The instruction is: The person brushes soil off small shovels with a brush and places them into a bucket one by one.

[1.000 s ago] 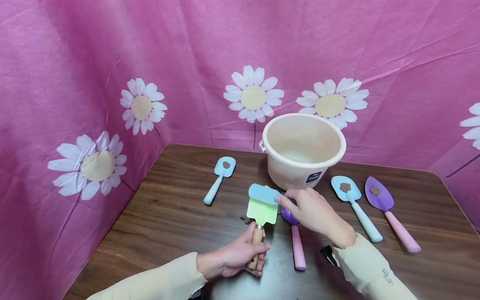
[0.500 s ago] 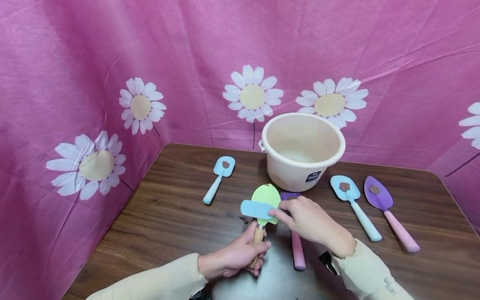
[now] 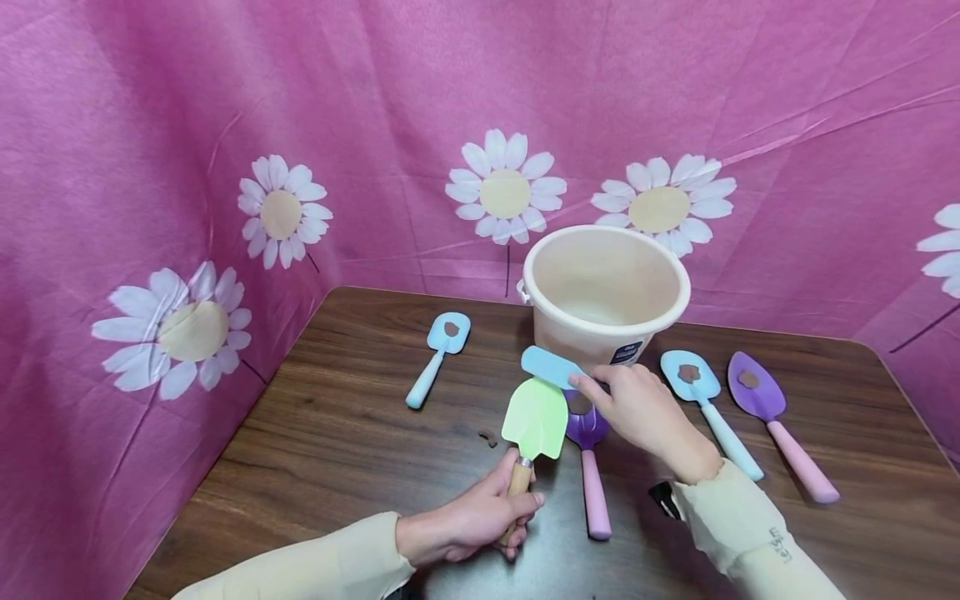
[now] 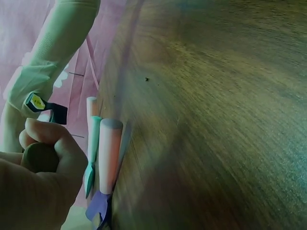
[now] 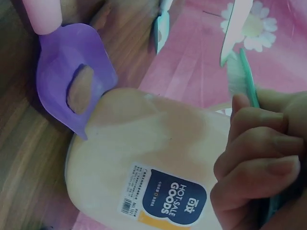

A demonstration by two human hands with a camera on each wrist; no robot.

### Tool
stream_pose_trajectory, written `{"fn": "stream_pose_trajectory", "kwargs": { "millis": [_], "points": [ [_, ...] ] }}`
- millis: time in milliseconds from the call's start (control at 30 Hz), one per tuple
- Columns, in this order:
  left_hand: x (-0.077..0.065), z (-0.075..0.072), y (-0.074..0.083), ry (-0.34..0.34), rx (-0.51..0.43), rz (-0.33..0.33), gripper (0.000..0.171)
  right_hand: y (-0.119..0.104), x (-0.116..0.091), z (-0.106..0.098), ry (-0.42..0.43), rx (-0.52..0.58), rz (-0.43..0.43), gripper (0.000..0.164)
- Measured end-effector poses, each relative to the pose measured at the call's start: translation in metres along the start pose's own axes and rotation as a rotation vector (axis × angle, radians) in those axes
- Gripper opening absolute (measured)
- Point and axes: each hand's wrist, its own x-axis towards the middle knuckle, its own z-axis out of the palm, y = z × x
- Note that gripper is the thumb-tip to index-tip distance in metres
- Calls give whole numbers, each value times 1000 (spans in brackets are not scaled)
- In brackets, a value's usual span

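Two tools held: left hand [image 3: 480, 512] gripping green trowel [image 3: 534, 425], right hand [image 3: 641, 408] pinching blue scraper [image 3: 551, 367]. The scraper's now reached the far edge of the blade [image 3: 536, 417], which looks clean.

In the head view, a hand trowel [image 3: 536, 418] sits just right of the lower middle – lime-green blade pointing up the frame, metal collar, pale wooden handle slanting down-left in the grip of the left hand [image 3: 489, 508]. Slightly above it, right of centre, a flat light-blue scraper [image 3: 550, 367] with a rounded end tilts down-right – pinched by the right hand [image 3: 641, 412], its lower edge at the blade's tip.
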Motion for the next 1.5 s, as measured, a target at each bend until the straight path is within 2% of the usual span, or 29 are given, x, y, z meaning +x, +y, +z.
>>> {"fn": "stream_pose_trajectory", "kwargs": {
  "millis": [133, 233, 367, 467, 567, 700, 900, 1033, 1200, 1300, 1367, 1500],
  "points": [
    [1, -1, 2, 14, -3, -5, 23, 2, -2, -2, 30, 14, -62, 43],
    [2, -2, 5, 40, -15, -6, 24, 3, -4, -5, 24, 51, -140, 38],
    [4, -3, 9, 80, -28, -7, 26, 4, -9, -6, -56, 131, -243, 35],
    [4, -3, 10, 95, -34, -13, 24, 6, -13, -5, -121, 178, -285, 35],
    [4, -3, 12, 99, -33, -15, 23, 10, -14, -5, -142, 196, -291, 33],
    [3, -3, 13, 88, -21, -21, 25, 16, -14, -5, -118, 191, -253, 36],
    [1, -3, 13, 72, 8, -35, 26, 24, -9, -4, -3, 119, -205, 36],
    [0, -1, 13, 61, -5, -36, 26, 26, -4, -3, 86, 43, -141, 40],
    [1, 0, 14, 71, -23, -32, 25, 23, -3, 0, 117, 19, -100, 43],
    [3, -1, 16, 85, -42, -20, 25, 19, -5, 1, 117, 52, -130, 38],
    [3, -3, 18, 93, -56, -14, 26, 15, -8, 0, 104, 87, -183, 32],
    [4, -4, 20, 102, -73, -14, 27, 8, -13, -1, 3, 164, -315, 27]
  ]
}}
